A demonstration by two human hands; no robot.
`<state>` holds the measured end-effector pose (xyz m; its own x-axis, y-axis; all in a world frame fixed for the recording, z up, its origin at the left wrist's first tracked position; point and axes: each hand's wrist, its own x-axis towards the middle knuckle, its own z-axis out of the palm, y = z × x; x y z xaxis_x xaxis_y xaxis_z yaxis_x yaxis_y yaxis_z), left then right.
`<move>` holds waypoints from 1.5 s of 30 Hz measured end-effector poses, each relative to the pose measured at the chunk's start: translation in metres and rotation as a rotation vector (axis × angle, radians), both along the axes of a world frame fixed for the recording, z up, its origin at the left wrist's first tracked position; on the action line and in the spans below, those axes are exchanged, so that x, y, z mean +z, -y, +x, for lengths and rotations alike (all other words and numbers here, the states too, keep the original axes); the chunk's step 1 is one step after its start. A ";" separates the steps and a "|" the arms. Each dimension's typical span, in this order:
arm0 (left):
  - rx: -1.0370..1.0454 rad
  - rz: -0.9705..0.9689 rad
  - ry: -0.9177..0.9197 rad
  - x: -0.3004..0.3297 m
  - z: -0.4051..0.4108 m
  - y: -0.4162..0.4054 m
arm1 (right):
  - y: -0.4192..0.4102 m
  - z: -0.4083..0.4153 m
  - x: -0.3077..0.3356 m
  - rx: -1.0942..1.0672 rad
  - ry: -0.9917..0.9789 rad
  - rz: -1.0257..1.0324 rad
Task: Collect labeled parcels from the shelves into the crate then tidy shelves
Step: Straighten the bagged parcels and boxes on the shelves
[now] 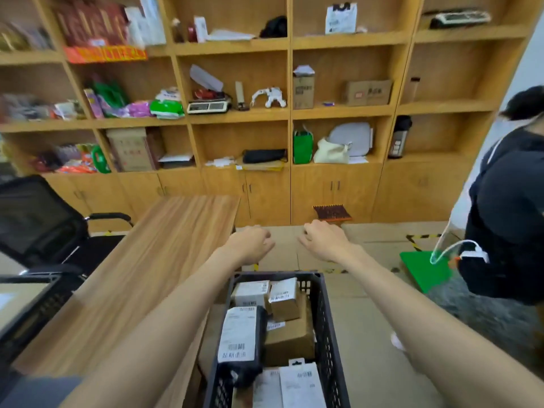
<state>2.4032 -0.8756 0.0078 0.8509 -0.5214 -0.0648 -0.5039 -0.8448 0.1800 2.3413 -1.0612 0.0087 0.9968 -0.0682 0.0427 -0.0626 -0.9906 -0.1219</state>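
A black plastic crate [326, 334] stands on the floor below me, holding several labeled parcels: a black bag with a white label [240, 334], brown boxes [290, 331] and white envelopes [300, 387]. Both arms reach forward above it. My left hand [250, 242] and my right hand [322, 238] hang side by side beyond the crate's far rim, fingers loosely curled, holding nothing. Ahead, the wooden shelves [290, 116] carry a brown box [368, 92], a tall box [303, 89], a white labeled bag [341, 18] and a green bag [302, 147].
A wooden table [147, 275] runs along my left, with a black office chair [38, 225] behind it. A person in dark clothes [509, 216] stands at the right, beside a green board [424, 269] on the floor. A brush [332, 213] leans on the cabinet doors.
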 end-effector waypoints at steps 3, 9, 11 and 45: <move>0.074 -0.007 0.134 0.040 -0.006 -0.026 | -0.021 0.010 0.039 0.057 0.073 -0.008; 0.232 -0.025 0.276 0.088 -0.045 -0.112 | -0.094 0.011 0.081 0.211 0.131 -0.035; 0.314 -0.020 0.308 0.095 -0.064 -0.147 | -0.126 0.005 0.088 0.282 0.133 -0.030; 1.989 0.257 0.183 0.115 -0.749 -0.326 | -0.556 -0.464 0.098 2.082 -0.017 0.155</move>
